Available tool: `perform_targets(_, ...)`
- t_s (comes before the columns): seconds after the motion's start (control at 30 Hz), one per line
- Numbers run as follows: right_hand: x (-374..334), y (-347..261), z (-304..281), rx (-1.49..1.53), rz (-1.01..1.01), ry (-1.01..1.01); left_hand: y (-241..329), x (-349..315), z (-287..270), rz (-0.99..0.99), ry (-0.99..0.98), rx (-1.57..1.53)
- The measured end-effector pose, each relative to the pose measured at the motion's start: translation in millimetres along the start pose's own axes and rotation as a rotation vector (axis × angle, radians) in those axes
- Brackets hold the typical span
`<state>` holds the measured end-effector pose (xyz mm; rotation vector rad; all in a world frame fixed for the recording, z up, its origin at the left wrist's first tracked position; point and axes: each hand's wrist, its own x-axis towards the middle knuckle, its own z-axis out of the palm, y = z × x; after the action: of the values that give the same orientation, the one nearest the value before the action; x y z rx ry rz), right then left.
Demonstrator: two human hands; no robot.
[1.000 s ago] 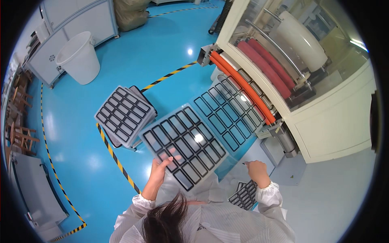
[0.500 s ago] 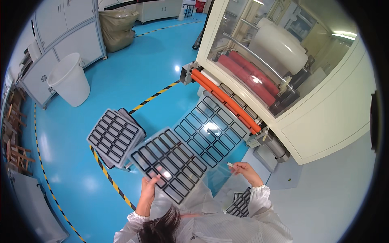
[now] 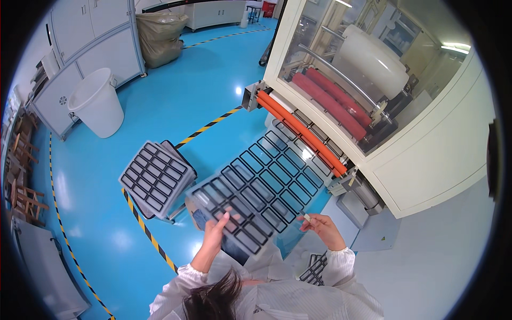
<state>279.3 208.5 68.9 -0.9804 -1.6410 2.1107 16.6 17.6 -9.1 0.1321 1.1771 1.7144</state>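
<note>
My left hand (image 3: 216,229) grips the near-left edge of a clear sheet (image 3: 250,233) printed with rows of black-framed rectangles, thumb on top. That sheet is tilted and overlaps a transparent film (image 3: 277,165) with the same pattern, which comes out of the machine under an orange roller (image 3: 301,133). Beside the film's near-right corner, my right hand (image 3: 326,229) pinches a small pale flat piece (image 3: 306,217); its exact kind is unclear. A stack of similar sheets (image 3: 154,176) rests on a small stand to the left.
The cream machine (image 3: 405,181) fills the right, with red rollers (image 3: 330,104) and a white film roll (image 3: 373,61) behind its window. More patterned pieces (image 3: 314,268) lie by my right sleeve. A white bin (image 3: 98,104) and a tan bag (image 3: 161,40) stand far left.
My left hand has moved right with its sheet, which now covers more of the film's near end. My right hand stays near the film's corner, its pale piece slightly shifted.
</note>
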Motion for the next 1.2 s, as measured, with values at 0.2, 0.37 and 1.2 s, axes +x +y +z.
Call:
perform_targets(0.2, -9.5, -6.2, 10.6, -0.081, -0.033, -0.009, -8.8, 29.4, 41.5, 0.088, -0.045, 0.021)
perform_targets(0.37, -3.6, -15.2, 5.9, -0.203, -0.052, -0.018, -10.2, 42.9, 42.3, 0.102, -0.111, 0.081)
perform_targets(1.2, 211.5, -29.2, 76.1, -1.209, -0.685, 0.28, 0.8, 5.5, 13.7, 0.157, -0.071, -0.002)
